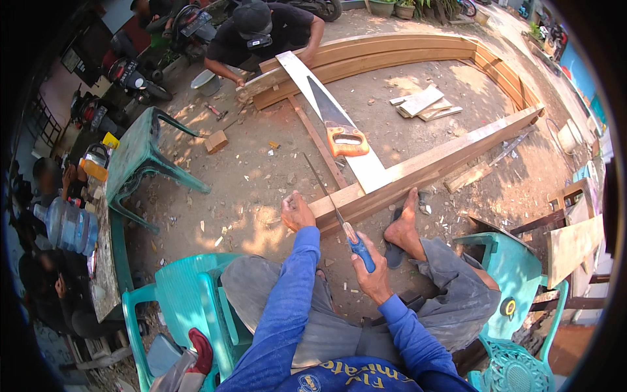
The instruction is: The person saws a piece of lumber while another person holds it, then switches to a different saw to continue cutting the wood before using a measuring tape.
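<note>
My right hand (371, 271) is closed round the blue handle of a hand saw (359, 251). Its narrow blade crosses the near end of a long wooden beam (405, 179), pointing away from me. To the left of the blade, my left hand (297, 211) grips the end of that beam. A pale flat board (369, 171) spans from this beam to the far side of a large wooden frame (385, 55). On the board lies a second hand saw (346, 140) with an orange handle and dark blade. My left fingertips are partly hidden.
Across the frame crouches a person (261, 32) in dark clothes, hands at the far beam. Green plastic chairs (186, 287) stand at both sides, one with a tape measure (508, 307). Wood offcuts (424, 101), a hammer (215, 112) and a wooden block (215, 142) lie on the dirt.
</note>
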{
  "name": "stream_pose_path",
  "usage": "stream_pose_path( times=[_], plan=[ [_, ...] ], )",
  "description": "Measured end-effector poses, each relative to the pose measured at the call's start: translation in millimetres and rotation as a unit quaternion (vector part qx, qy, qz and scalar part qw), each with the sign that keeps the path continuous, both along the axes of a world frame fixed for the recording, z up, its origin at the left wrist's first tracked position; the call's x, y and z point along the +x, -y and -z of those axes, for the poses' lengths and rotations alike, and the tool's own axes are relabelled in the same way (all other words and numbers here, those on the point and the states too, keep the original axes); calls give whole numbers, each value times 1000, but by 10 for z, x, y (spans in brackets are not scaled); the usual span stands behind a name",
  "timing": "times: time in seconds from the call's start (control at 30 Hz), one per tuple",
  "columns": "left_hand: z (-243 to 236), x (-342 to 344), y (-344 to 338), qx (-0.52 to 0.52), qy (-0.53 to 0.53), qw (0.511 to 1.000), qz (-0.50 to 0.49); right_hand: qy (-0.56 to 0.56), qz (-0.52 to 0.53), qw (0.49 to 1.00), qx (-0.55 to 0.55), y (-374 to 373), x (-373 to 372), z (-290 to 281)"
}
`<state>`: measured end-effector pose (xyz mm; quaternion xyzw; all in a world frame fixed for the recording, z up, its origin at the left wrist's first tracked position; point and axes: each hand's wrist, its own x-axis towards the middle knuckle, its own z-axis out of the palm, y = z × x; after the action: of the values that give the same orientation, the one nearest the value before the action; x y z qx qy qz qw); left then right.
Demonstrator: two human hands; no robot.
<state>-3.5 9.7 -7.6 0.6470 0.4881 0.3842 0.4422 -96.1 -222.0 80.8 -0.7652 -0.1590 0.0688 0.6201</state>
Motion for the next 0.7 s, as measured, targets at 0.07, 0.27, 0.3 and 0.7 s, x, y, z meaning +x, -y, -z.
stream_pose_path(
  times=[0.07, 0.27, 0.3, 0.7],
  plan=[
    [0, 0, -4, -13, 5, 1000, -3, 5, 0, 1000, -1, -4, -2, 6],
    [-26, 0, 25, -13, -5, 1000, -1, 23, 2, 1000, -2, 7, 3, 4],
    [-17, -1, 19, -13, -5, 1000, -1, 14, 0, 1000, -2, 8, 0, -3],
    [-65, -16, 21, -8, -11, 1000, 2, 31, 2, 1000, 0, -2, 9, -17]
  ],
)
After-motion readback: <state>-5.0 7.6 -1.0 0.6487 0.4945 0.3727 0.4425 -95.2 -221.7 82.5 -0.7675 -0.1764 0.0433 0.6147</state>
